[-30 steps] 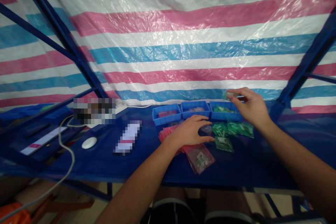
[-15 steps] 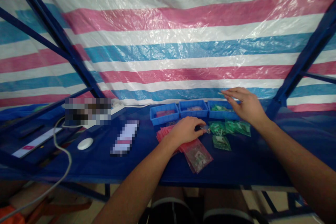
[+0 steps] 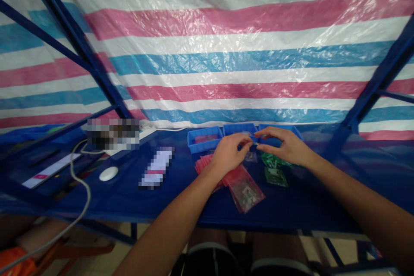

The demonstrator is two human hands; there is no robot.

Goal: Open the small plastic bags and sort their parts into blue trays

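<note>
My left hand (image 3: 229, 152) is closed in a pinch on a small clear plastic bag (image 3: 251, 156), above a fanned pile of pink plastic bags (image 3: 247, 187). The front pink bag has small parts inside. My right hand (image 3: 286, 145) meets the left at the fingertips, its thumb and fingers closed on something too small to make out. Under and beside the right hand lie green bags (image 3: 275, 176) with small parts in them. Part of the clear bag is hidden by the fingers.
Behind the hands stand a left blue bin (image 3: 204, 145), a middle bin (image 3: 237, 128) and a right bin (image 3: 296, 130), partly covered. A phone (image 3: 157, 168), a white round object (image 3: 108, 174) and a white cable (image 3: 84, 189) are on the blue table to the left.
My right hand has come left and down from above the right bin to my left fingertips. My left hand has risen slightly, still pinching. The view has shifted slightly.
</note>
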